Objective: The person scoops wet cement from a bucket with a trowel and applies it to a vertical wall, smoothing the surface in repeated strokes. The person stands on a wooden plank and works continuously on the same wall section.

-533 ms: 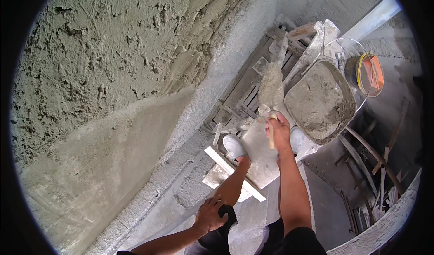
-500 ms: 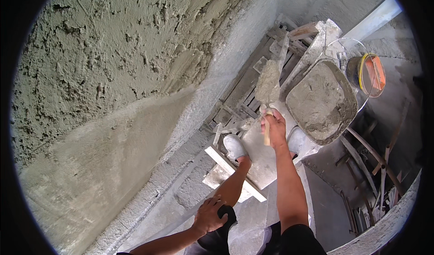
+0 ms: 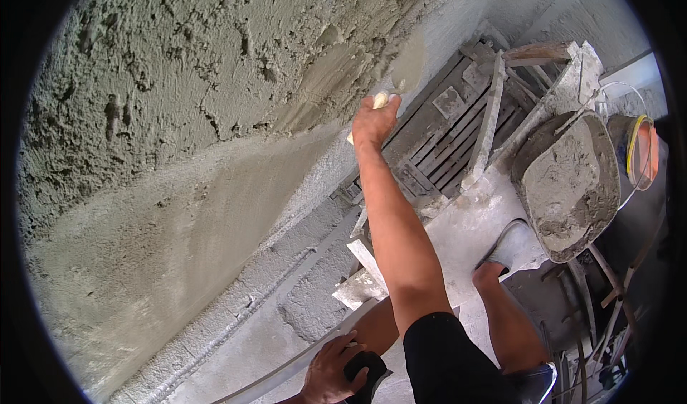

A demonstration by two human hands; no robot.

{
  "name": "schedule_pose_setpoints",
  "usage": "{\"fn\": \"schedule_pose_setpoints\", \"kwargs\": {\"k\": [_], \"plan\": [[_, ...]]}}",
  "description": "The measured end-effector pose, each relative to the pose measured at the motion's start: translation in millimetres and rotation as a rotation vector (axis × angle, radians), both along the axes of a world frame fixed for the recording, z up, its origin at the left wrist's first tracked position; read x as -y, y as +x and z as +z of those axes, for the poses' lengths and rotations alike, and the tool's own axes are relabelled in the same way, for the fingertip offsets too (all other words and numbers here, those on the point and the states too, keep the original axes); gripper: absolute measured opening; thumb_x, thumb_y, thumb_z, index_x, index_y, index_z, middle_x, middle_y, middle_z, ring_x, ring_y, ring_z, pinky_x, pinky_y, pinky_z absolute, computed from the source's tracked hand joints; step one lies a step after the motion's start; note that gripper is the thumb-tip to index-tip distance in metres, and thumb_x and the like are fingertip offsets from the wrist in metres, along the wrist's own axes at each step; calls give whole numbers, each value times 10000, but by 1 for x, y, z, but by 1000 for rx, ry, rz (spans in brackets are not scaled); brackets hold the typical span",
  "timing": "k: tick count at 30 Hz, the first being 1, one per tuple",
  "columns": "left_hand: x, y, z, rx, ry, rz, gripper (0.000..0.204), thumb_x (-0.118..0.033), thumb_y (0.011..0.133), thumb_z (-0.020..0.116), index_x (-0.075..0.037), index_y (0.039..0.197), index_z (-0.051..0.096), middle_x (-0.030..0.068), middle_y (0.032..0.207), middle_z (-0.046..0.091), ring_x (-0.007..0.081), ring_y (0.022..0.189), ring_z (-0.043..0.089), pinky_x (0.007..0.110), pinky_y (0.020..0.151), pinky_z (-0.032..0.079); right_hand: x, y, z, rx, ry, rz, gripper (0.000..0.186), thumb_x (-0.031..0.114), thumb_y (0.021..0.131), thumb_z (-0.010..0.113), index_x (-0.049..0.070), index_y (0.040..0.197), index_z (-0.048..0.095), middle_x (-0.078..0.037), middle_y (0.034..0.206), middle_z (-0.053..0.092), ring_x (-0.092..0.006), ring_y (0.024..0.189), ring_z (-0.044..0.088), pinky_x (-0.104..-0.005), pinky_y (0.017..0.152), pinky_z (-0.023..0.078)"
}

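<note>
My right hand is closed round the pale handle of a trowel and holds it up against the wall, at the edge of the rough wet mortar. The blade, near the lighter strip of wall, is hard to tell from the mortar around it. My left hand lies on my bent left knee with its fingers spread, holding nothing. To the right stands a tub of grey mortar, apart from both hands.
A bucket with a yellow rim and orange inside stands beyond the tub. Wooden slats and planks lie below the wall. My right foot is on a mortar-stained board. Loose sticks stand at the lower right.
My right hand has carried the trowel, loaded with mortar, from beside the tub up and left to the wall. The view has shifted left; my left hand stays on the knee.
</note>
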State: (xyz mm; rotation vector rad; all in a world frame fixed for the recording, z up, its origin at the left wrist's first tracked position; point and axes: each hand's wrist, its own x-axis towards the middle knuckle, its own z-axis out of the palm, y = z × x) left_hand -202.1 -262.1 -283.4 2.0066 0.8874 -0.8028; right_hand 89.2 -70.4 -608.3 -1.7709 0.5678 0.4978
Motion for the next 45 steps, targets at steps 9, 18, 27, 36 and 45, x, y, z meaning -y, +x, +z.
{"fn": "schedule_pose_setpoints", "kwargs": {"k": [9,18,27,36,45], "plan": [[32,-22,6,-8,-60,-104,496,-309,797,761,-107,1241,668,147,1450,547,366,1351,510,501,1094,484,144,-72,63,-386,351,-49,233,231,1053,624,90,1159,471,-54,828,573,-133,613,553,-295,501,476],[18,-31,7,-6,-71,110,484,-236,774,765,-93,1228,681,170,1427,574,392,1328,529,504,1116,463,60,-173,-105,-733,436,-68,310,257,1025,638,92,1213,454,-63,781,544,-173,550,536,-340,461,469],[-1,-38,5,-31,-47,346,506,-202,752,767,-44,1229,707,224,1444,584,433,1296,558,519,1131,444,-42,-212,-180,-800,458,-145,329,239,1053,606,59,1275,445,-76,863,547,-200,658,554,-379,569,509],[-4,-39,5,-55,17,349,529,-176,732,776,-54,1243,711,208,1445,590,434,1277,572,517,1097,471,-78,-216,-159,-557,367,-65,317,215,1047,608,20,1212,420,-97,858,554,-195,627,552,-358,530,516],[4,-42,4,-10,3,251,516,-158,734,776,-62,1238,713,191,1438,596,415,1264,579,495,1089,483,-55,-247,-102,-359,442,40,288,274,1025,619,55,1109,451,-126,792,631,-220,544,598,-374,498,514]]}}
